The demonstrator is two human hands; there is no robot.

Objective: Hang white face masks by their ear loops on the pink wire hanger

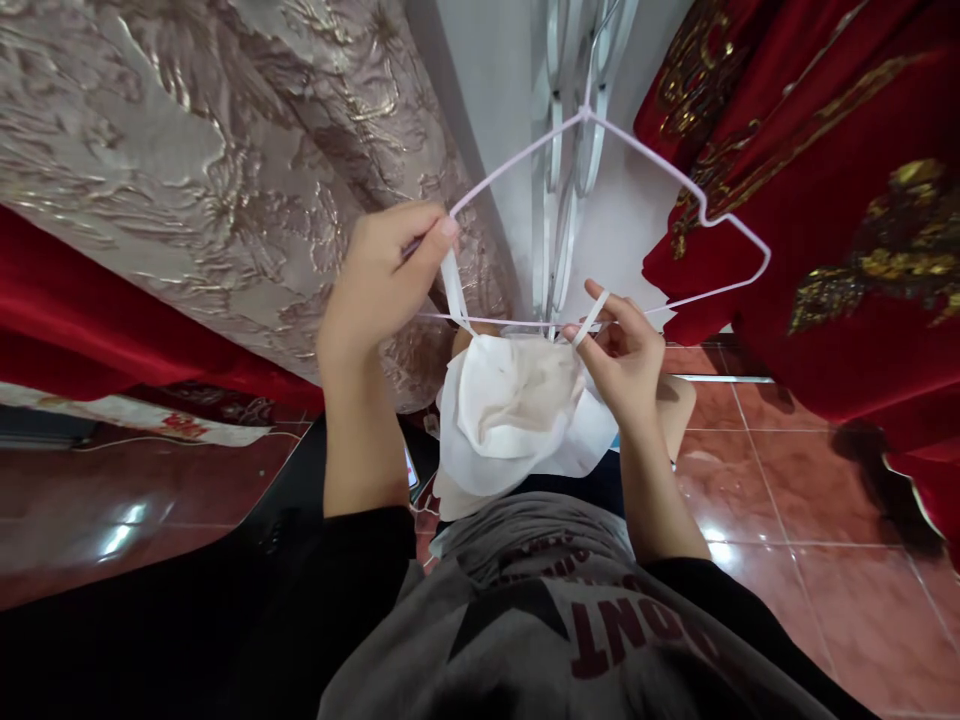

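Spanning the hands, head view: a pale lilac hanger (645, 154), its long axis running side to side, the left end hidden at the left hand (382, 275).
Left hand: closed around the hanger's left shoulder, with the left strap (454, 290) running down from beneath the thumb.
Right hand (626, 355): holding the right strap (591, 319) stretched across a parted thumb and forefinger, the other fingers curled; how firmly, I cannot tell.
Key relation, as I judge it: right strap to the hanger's right-shoulder notch (703, 212), which lies up and to the right of it, well apart; the right hand is nearer.
White garment (517, 440): below the lower bar (709, 294), between the forearms, close to the person's body.
Garment direction: strapped edge toward the hanger, body of the cloth falling toward the person; bunched, so its long axis is unclear.
Hanger direction: hook (593, 52) upward and away from the person; right end free, before red cloth (832, 120).
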